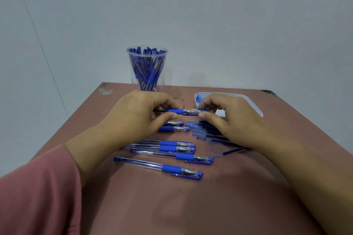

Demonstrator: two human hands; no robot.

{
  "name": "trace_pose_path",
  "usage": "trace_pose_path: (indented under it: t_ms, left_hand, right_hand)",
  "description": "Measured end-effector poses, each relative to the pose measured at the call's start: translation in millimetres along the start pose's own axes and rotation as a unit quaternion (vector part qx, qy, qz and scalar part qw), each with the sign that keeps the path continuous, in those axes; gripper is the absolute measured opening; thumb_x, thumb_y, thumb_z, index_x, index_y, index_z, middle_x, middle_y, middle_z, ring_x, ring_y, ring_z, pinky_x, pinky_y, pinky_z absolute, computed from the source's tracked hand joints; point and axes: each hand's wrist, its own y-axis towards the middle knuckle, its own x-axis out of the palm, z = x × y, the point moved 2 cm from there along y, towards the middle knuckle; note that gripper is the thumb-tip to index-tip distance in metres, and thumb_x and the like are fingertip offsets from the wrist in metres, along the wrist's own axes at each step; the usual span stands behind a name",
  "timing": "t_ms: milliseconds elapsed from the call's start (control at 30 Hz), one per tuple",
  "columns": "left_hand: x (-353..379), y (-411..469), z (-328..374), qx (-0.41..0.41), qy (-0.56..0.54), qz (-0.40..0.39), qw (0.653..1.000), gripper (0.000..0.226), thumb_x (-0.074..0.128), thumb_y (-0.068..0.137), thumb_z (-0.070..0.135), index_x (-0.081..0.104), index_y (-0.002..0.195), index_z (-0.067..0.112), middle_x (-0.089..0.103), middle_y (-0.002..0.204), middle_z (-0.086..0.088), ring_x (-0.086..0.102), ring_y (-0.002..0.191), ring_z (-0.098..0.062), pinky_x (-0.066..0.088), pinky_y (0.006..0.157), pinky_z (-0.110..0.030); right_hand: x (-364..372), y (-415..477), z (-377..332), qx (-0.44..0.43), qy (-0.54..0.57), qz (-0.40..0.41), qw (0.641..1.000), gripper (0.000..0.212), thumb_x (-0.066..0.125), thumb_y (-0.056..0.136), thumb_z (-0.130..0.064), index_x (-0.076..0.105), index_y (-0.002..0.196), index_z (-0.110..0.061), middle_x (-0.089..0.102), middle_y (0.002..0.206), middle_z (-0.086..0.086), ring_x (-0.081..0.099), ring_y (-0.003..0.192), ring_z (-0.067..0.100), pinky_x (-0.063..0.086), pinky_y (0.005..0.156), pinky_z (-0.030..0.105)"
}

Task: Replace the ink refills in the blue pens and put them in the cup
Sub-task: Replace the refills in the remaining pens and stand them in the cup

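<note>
One blue pen (pixel 175 111) spans left hand (pixel 137 114) and right hand (pixel 229 118), both apparently pinching it.

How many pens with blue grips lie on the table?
6 pens: four nearest the person, two partly under the left hand; the hands may hide more.

1. Cup (pixel 162 79): clear plastic, glossy.
2. Pens (pixel 158 167): clear plastic barrels, blue rubbery-looking collars, metal tips.
3. Bench (pixel 191 206): smooth, semi-gloss w/ reflections; finish chipped at far-left corner.
4. Tray (pixel 254 105): translucent plastic.
5. Sleeve (pixel 38 196): pink cloth, matt.
6. Wall (pixel 229 25): matt, smooth.
</note>
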Motion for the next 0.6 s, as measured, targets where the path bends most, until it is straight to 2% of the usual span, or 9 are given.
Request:
trace_pose_path:
  t_ms: [133,267,400,600]
  left_hand:
    - [4,-2,2,0.001,0.005,-0.005,1.000,0.021,0.062,0.082,0.047,0.068,0.099,0.037,0.069,0.081,0.018,0.064,0.073,-0.005,0.055,0.068,-0.034]
    - [6,-3,3,-0.003,0.001,0.013,1.000,0.015,0.068,0.083,0.039,0.070,0.097,0.036,0.069,0.079,0.017,0.064,0.071,-0.004,0.055,0.068,-0.032]
    - [4,-3,9,0.002,-0.005,0.032,0.999,0.017,0.067,0.081,0.040,0.072,0.097,0.035,0.069,0.079,0.017,0.064,0.070,-0.005,0.055,0.066,-0.033]
    - [5,-4,9,0.004,-0.020,0.028,0.999,0.015,0.069,0.082,0.036,0.071,0.096,0.035,0.069,0.079,0.016,0.065,0.071,-0.008,0.056,0.068,-0.035]
  right_hand:
    - [6,1,-2,-0.037,0.005,-0.004,0.999,0.011,0.068,0.088,-0.023,0.064,0.092,-0.032,0.061,0.081,-0.022,0.058,0.085,0.000,0.043,0.075,0.010]
    - [9,1,1,-0.052,0.006,0.028,0.998,0.006,0.069,0.087,-0.023,0.070,0.093,-0.023,0.060,0.079,-0.024,0.057,0.085,0.001,0.042,0.073,0.008]
    - [9,0,0,-0.076,0.007,0.064,0.995,0.016,0.064,0.084,-0.030,0.071,0.093,-0.020,0.058,0.078,-0.024,0.057,0.084,0.004,0.044,0.074,0.013]
    - [12,-1,-1,-0.091,0.007,0.082,0.992,0.017,0.064,0.084,-0.028,0.071,0.094,-0.017,0.054,0.077,-0.026,0.056,0.085,0.007,0.044,0.074,0.016]
